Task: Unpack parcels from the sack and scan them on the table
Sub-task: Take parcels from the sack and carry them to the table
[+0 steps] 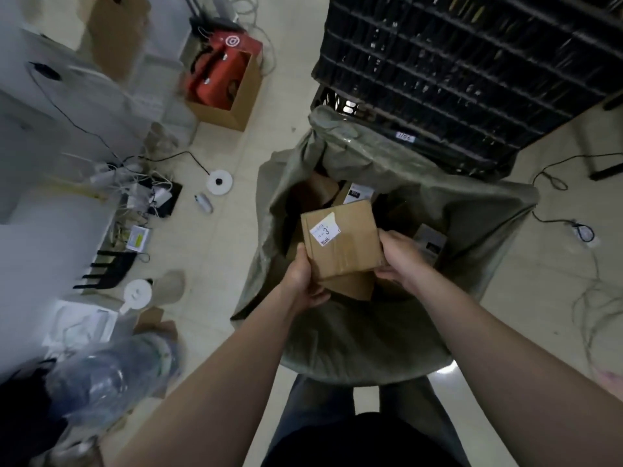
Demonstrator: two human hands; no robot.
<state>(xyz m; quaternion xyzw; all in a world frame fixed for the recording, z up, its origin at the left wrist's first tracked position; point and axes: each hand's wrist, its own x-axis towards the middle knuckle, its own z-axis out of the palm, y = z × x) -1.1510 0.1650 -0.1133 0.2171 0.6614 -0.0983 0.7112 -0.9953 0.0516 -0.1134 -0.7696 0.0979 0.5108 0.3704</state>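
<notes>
**A:** Over the open sack, in the head view, both hands are on one box. It hangs just above the other parcels lying deeper inside.

**B:** How is it held?

**A:** The left hand grips the near left corner, thumb on the top face and fingers tucked beneath. The right hand grasps the right edge with its fingers curled round it. Neither hand is free.

**B:** And the label?

**A:** The label faces up near the far left corner, clear of both thumbs. I'd leave it that way, so the box reaches the scanner ready to read, with no turning over.

**B:** What does the lift need?

**A:** Straight up through the mouth, I think. The sack's wall is slack and folds inward on the left, so a sideways pull could snag a corner. The box looks light and stiff, so two hands are plenty.

**B:** Then where?

**A:** The pale surface on the left is blurred, so I can't tell if it's the table, and I see no scanner. The cables on the floor that way could catch a foot, so I'd step with care. The black crates behind the sack block the far side.
</notes>
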